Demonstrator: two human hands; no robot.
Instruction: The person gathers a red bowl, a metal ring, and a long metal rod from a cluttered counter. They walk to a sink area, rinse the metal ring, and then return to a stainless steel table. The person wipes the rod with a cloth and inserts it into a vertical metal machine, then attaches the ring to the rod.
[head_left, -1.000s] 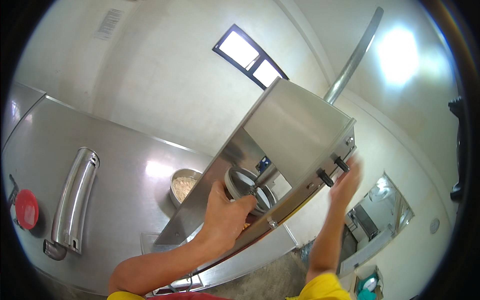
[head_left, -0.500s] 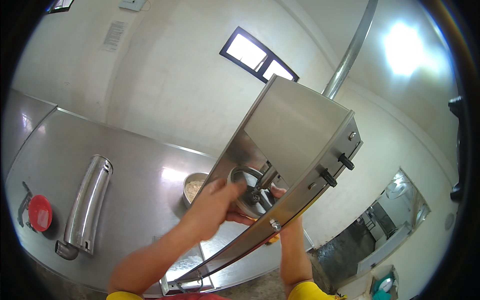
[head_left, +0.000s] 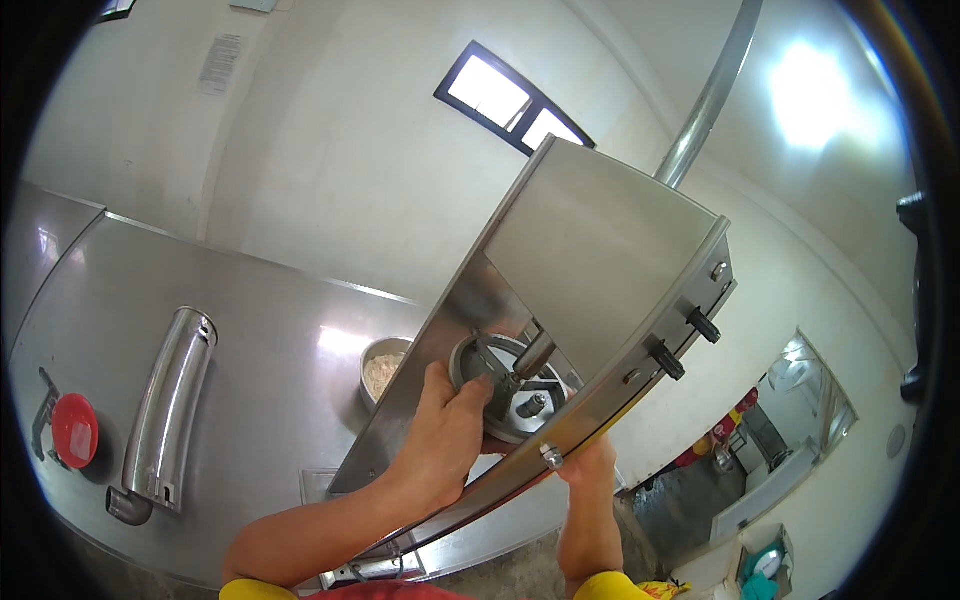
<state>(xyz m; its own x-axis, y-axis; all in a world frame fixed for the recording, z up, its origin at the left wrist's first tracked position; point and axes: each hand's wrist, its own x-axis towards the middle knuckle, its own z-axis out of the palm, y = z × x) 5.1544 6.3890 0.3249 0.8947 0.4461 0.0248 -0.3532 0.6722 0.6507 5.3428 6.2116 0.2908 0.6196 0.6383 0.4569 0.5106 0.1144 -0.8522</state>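
A round metal piston plate (head_left: 521,407) with spokes and a small threaded knob sits at the lower end of a steel rod (head_left: 533,357). It is inside the tall stainless frame of a sausage stuffer (head_left: 605,230). My left hand (head_left: 447,440) grips the plate's left rim, thumb on top and fingers curled below. My right hand (head_left: 588,462) reaches around the frame's right side to the plate's other edge; the frame hides most of its fingers. Just left of the frame, a round metal bowl (head_left: 366,388) holds a pale, crumbly mixture.
A long steel cylinder with a spout (head_left: 172,410) lies on the metal table (head_left: 270,400). Farther left are a red bowl (head_left: 75,430) and a dark tool (head_left: 42,415). Two black knobs (head_left: 684,342) stick out of the stuffer's side. A person (head_left: 722,432) stands beyond the doorway at right.
My left hand, blurred over the plate before, now clasps its left rim. The plate's threaded knob has come into view. My right hand sits lower. A person has appeared in the doorway.
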